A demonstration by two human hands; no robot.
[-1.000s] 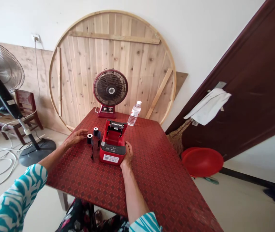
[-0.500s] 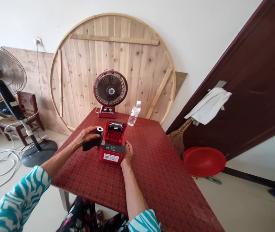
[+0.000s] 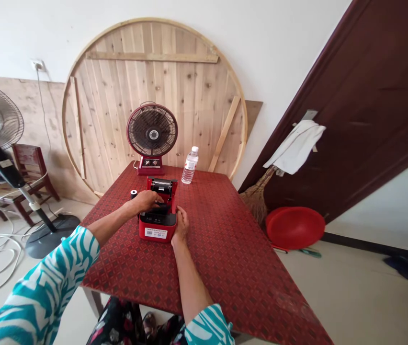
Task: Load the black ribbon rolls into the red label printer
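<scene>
A red and black printer point(image 3: 158, 230) with its lid raised stands on the red patterned table point(image 3: 218, 230). My left hand point(image 3: 148, 201) reaches over its left side, fingers at the open compartment; something black lies under the fingers, too small to make out fully. Against the printer's right side, my right hand point(image 3: 180, 225) is wrapped, steadying it. A small roll with a white end point(image 3: 133, 192) stands upright on the table just left of the printer, beside my left wrist.
Behind the printer are a red table fan point(image 3: 153, 136) and a water bottle point(image 3: 190, 165). A standing fan point(image 3: 13, 172) is at left. Right of the table are a broom point(image 3: 257, 196) and a red basin point(image 3: 295, 227).
My left hand has left the roll beside the printer and moved right, over the open compartment. My right hand keeps its place on the printer. The camera view has shifted slightly.
</scene>
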